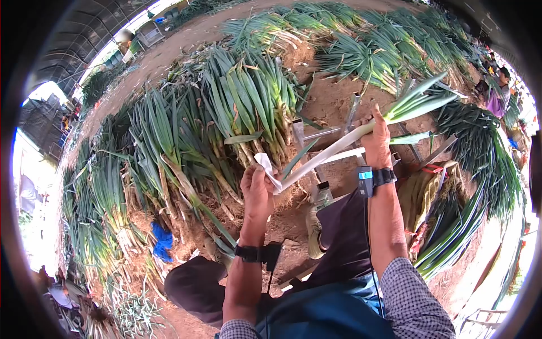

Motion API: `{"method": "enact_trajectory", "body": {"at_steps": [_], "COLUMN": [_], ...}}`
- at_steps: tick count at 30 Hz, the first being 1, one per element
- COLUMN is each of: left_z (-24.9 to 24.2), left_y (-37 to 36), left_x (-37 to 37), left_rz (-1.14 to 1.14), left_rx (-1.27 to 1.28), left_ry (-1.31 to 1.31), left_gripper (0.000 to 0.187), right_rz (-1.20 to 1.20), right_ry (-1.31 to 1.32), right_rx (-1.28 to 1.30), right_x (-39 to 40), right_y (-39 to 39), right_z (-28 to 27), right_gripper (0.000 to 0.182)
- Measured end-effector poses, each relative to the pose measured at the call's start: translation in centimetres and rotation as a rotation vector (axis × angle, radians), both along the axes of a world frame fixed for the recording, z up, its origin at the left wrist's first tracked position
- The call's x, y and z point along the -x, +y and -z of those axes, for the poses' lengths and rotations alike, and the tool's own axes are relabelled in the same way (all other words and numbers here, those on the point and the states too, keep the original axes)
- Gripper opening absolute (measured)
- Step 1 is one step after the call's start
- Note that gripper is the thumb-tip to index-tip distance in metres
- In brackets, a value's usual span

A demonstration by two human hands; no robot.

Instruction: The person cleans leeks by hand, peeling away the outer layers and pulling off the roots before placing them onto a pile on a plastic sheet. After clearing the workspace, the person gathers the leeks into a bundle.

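A leek (pixel 326 156) slants before you, your right hand (pixel 378 138) closed in a grip around it just below its leaves (pixel 419 103); your left hand (pixel 258 190) pinches a pale strip (pixel 266 163) at its lower end; leafy bunches (pixel 240 96) lie heaped beyond on bare earth (pixel 333 104).

We record checked sleeves in dark and white: the right sleeve (pixel 415 299) shows broadly at the near right, the left sleeve (pixel 238 329) only as a cuff at the near edge. Forearms and fingers (pixel 258 179) are bare. On our right wrist: black strap (pixel 386 176), dark rectangular module (pixel 366 183) with a light-blue patch, marking too small to read; a thin black cable (pixel 367 243) runs nearward. On our left: black strap (pixel 247 253), black box (pixel 271 256), thin dark lead (pixel 270 281). Dark purplish-brown trousers (pixel 348 231); teal-blue garment (pixel 327 312) nearest us.
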State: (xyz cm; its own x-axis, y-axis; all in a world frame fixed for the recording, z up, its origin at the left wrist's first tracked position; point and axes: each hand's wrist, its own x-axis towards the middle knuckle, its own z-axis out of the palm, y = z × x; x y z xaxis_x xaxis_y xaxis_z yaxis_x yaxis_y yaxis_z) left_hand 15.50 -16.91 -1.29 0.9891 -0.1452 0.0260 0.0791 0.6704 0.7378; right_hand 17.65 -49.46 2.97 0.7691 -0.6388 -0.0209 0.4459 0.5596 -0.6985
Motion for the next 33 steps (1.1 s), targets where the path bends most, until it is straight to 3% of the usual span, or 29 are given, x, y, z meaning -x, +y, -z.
{"method": "enact_trajectory", "body": {"at_steps": [3, 5, 9, 12, 14, 15, 17, 19, 20, 21, 22, 24, 26, 30, 33], "left_z": [-2.3, -3.9, -6.7, -6.7, -7.3, -8.7, -10.2, -8.3, -6.7, -2.0, -1.5, 0.6, -0.8, -0.9, -1.1], "left_y": [0.9, 3.1, 10.2, 14.5, 12.6, 10.8, 6.7, 4.2, 3.5, 3.9, 3.0, 1.9, 0.6, 0.9, 1.9], "left_x": [0.9, 1.9, 3.1, 2.9, 4.1, 4.9, 6.2, 6.9, 6.3, 6.2, 6.9, 7.3, 7.7, 7.8, 8.1], "left_rz": [0.053, -0.068, -0.301, -0.421, -0.489, -0.37, -0.027, 0.269, 0.473, 0.342, 0.122, -0.252, -0.34, -0.466, -0.431], "left_rx": [0.122, -0.275, -0.578, -0.983, -1.486, -1.451, -1.486, -1.3, -1.467, -1.28, -1.28, -1.407, -1.482, -1.503, -1.513], "left_ry": [-0.055, -0.104, -0.041, -0.212, -0.444, -0.435, -0.363, -0.247, -0.218, -0.385, -0.655, -0.854, -0.864, -0.911, -0.831], "left_gripper": [0.007, 0.005, 0.009, 0.033, 0.044, 0.059, 0.075, 0.064, 0.045, 0.029, 0.024, 0.024, 0.026, 0.031, 0.027], "right_rz": [0.034, 0.024, 0.005, 0.039, -0.079, -0.206, -0.243, -0.318, -0.341, -0.378, -0.407, -0.45, -0.514, -0.416, -0.303], "right_ry": [0.004, -0.028, -0.096, -0.059, -0.213, -0.342, -0.401, -0.516, -0.523, -0.52, -0.515, -0.428, -0.414, -0.423, -0.349], "right_rx": [-0.138, -0.167, -0.233, -0.247, -0.224, -0.25, -0.324, -0.334, -0.365, -0.348, -0.327, -0.236, -0.24, -0.333, -0.295], "right_x": [-0.2, -0.4, -0.4, -0.1, 0.5, 0.6, 0.7, 0.4, 0.4, 0.3, 0.3, 0.2, 0.1, 0.0, 0.8], "right_y": [-0.3, -1.1, -4.1, -6.0, -5.2, -4.6, -2.3, -0.8, -0.1, 0.5, 1.0, 2.2, 3.3, 1.6, 0.2], "right_z": [0.4, 0.9, 2.4, 2.3, 1.1, 0.4, -1.5, -2.3, -2.7, -2.9, -3.1, -3.8, -3.8, -3.6, -3.3], "right_gripper": [0.027, 0.027, 0.025, 0.022, 0.014, 0.011, 0.012, 0.018, 0.022, 0.024, 0.026, 0.029, 0.043, 0.047, 0.05]}}
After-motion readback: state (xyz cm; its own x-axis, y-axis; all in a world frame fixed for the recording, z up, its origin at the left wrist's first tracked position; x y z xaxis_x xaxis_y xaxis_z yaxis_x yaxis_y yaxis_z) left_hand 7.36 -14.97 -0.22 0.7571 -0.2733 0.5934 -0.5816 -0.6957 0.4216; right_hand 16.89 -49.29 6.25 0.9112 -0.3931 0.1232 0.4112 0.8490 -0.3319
